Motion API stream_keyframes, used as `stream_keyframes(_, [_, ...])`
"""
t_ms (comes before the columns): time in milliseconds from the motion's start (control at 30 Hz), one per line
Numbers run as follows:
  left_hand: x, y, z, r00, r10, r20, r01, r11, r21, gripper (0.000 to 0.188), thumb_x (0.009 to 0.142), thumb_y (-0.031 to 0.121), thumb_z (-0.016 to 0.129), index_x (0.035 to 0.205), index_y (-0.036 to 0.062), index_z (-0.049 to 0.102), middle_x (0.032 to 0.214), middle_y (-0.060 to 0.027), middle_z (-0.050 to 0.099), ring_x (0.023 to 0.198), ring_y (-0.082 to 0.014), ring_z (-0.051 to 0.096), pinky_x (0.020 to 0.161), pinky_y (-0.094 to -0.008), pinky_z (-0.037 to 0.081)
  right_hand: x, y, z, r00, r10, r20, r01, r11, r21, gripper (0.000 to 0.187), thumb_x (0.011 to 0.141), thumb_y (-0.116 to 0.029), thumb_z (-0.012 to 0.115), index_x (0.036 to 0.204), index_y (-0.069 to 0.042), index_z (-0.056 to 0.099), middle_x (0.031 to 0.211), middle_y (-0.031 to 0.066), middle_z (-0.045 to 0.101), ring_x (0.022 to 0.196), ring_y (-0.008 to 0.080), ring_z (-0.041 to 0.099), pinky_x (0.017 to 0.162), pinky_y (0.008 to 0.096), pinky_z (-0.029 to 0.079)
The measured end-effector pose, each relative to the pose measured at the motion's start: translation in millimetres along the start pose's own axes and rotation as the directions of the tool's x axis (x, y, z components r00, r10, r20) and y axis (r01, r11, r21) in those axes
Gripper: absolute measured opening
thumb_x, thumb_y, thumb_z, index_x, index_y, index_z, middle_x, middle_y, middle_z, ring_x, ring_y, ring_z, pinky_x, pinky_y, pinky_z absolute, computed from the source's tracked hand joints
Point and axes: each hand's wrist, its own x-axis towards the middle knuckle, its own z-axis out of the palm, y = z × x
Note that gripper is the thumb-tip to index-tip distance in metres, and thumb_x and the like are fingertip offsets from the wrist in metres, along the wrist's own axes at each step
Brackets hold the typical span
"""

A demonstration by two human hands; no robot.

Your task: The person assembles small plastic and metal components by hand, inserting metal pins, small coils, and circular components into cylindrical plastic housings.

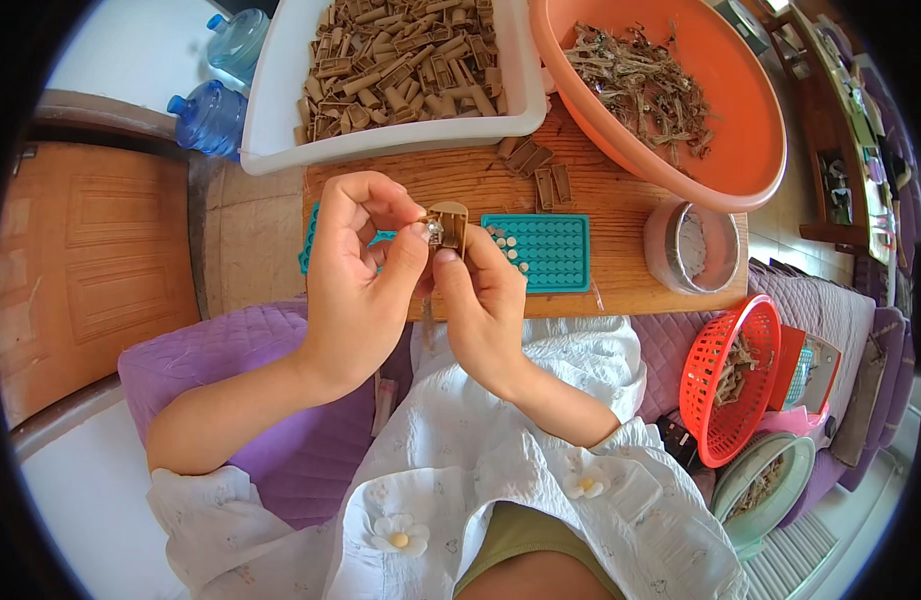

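Over the near edge of the wooden table, both my hands meet in front of me. My right hand point(488, 318) is closed round a small tan plastic casing point(454, 222), its hollow side showing. With thumb and finger, my left hand point(358, 285) pinches a small shiny part point(435, 232) at the casing's left side; its exact kind is too small to tell. A thin strand point(427, 325) hangs below the hands. Just right of them lies a teal tray point(565, 255) with rows of dimples and several small white discs point(510, 242). Another teal piece point(308, 240) is partly hidden behind my left hand.
A white bin point(400, 135) of tan casings stands at the back, beside an orange basin point(725, 175) of tangled wired parts. Loose casings point(528, 157) and a round tub point(670, 260) sit on the table point(620, 200). At right are a red basket point(695, 400) and a pale green basin point(780, 520).
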Motion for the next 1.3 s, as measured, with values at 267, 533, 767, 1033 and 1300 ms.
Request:
stream_keyframes(267, [3, -5, -6, 0.985, 0.040, 0.168, -0.066, 0.987, 0.149, 0.033, 0.086, 0.017, 0.045, 0.115, 0.0023, 0.039, 0.105, -0.0065, 0.046, 0.088, -0.0102, 0.046, 0.076, -0.0233, 0.041, -1, -7, -1, 0.989, -0.151, -0.003, 0.148, 0.977, -0.156, 0.019, 0.084, -0.008, 0.046, 0.101, 0.000, 0.049, 0.069, 0.0090, 0.057, 0.058, 0.0142, 0.054, 0.052, 0.0258, 0.043])
stream_keyframes(533, [2, 5, -4, 0.904, -0.103, 0.415, 0.029, 0.983, 0.182, 0.041, 0.089, 0.032, 0.037, 0.112, -0.0001, 0.045, 0.111, -0.0089, 0.050, 0.099, -0.0132, 0.048, 0.084, -0.0260, 0.038, -3, -10, -10, 0.991, -0.082, 0.102, 0.097, 0.982, -0.160, 0.013, 0.084, -0.005, 0.042, 0.094, 0.001, 0.048, 0.065, 0.0127, 0.054, 0.055, 0.0236, 0.054, 0.050, 0.0287, 0.041])
stream_keyframes(767, [1, -6, -2, 0.934, 0.088, 0.346, -0.167, 0.965, 0.204, 0.028, 0.089, 0.022, 0.040, 0.103, 0.0000, 0.050, 0.093, -0.0088, 0.055, 0.079, -0.0142, 0.055, 0.067, -0.0242, 0.046, 0, -17, -17, 0.978, -0.093, 0.189, 0.103, 0.994, -0.044, 0.020, 0.087, -0.011, 0.036, 0.095, 0.002, 0.048, 0.062, 0.0078, 0.052, 0.054, 0.0123, 0.049, 0.050, 0.0248, 0.040])
stream_keyframes(1033, [-2, 4, -2, 0.941, -0.091, 0.325, 0.074, 0.995, 0.064, 0.031, 0.090, 0.024, 0.039, 0.105, -0.0007, 0.047, 0.098, -0.0087, 0.054, 0.084, -0.0120, 0.053, 0.073, -0.0259, 0.045, 2, -24, -16, 0.964, 0.103, 0.243, -0.158, 0.963, 0.220, 0.019, 0.088, -0.015, 0.040, 0.094, 0.001, 0.048, 0.060, -0.0004, 0.048, 0.053, 0.0042, 0.041, 0.049, 0.0192, 0.037])
stream_keyframes(1300, [3, 5, -8, 0.969, -0.149, 0.194, 0.165, 0.984, -0.065, 0.033, 0.090, 0.030, 0.034, 0.111, 0.0046, 0.040, 0.106, -0.0123, 0.052, 0.093, -0.0144, 0.054, 0.068, -0.0222, 0.044, 3, -16, -18, 1.000, -0.007, 0.021, 0.006, 0.998, 0.059, 0.020, 0.080, -0.003, 0.051, 0.097, -0.003, 0.039, 0.057, -0.0018, 0.047, 0.050, 0.0012, 0.036, 0.044, 0.0175, 0.028])
